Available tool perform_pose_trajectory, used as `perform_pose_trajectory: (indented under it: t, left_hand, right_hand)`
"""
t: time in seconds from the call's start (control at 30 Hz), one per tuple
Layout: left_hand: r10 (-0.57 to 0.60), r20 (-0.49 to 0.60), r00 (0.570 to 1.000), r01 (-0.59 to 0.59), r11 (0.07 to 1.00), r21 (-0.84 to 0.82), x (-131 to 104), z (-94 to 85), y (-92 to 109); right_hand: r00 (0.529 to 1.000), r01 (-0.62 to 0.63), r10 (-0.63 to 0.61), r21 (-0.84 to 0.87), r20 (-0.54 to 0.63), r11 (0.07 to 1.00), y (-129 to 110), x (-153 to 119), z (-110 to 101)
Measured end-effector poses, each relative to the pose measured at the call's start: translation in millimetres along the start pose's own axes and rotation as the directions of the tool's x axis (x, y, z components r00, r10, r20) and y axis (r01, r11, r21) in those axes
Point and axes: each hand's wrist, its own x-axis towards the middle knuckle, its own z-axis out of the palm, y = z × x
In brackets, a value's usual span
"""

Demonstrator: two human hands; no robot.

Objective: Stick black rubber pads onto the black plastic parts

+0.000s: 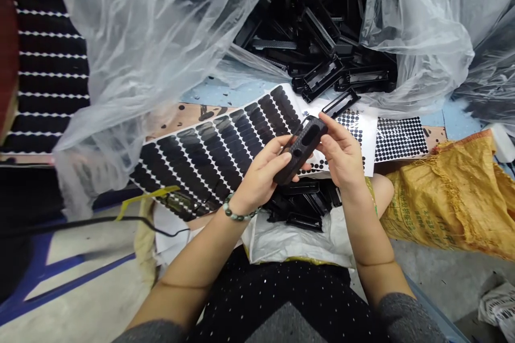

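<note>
Two-handed, clamps black textured casing [303,146] in left hand [260,172], holds right hand [343,156] at its far end, cannot tell if closed.

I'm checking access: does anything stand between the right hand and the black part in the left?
Nothing visible does: the right hand has its fingertips at the upper end of the black part, whose lower end the left hand holds.

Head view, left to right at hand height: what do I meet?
Clear plastic, sheet of black scalloped strips, left hand, black part, right hand, yellow sack.
</note>
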Motion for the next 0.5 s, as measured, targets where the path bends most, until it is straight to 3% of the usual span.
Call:
perform_pose_trajectory:
  t: [0.17, 0.37, 0.43, 0.5]
  left_hand:
    - [0.055, 0.026, 0.998, -0.058, 0.988, 0.146, -5, 0.2, -5]
    - [0.061, 0.083, 0.995, -0.086, 0.931, 0.355, -7, -0.2, -10]
    - [0.114, 0.099, 0.989, -0.147, 0.882, 0.448, -14, -0.6, -1]
    - [0.216, 0.099, 0.971, -0.237, 0.854, 0.463, -33, -1.4, 12]
  right_hand:
    - [0.996, -0.007, 0.016, 0.102, -0.09, 0.995, 2, -1, 5]
    - [0.987, -0.022, 0.032, 0.066, -0.159, 0.998, 7, -14, -1]
    - [0.996, -0.043, 0.044, 0.022, -0.079, 0.999, 8, -23, -11]
    - [0.995, -0.037, 0.047, -0.105, 0.09, 0.994, 9, -31, -20]
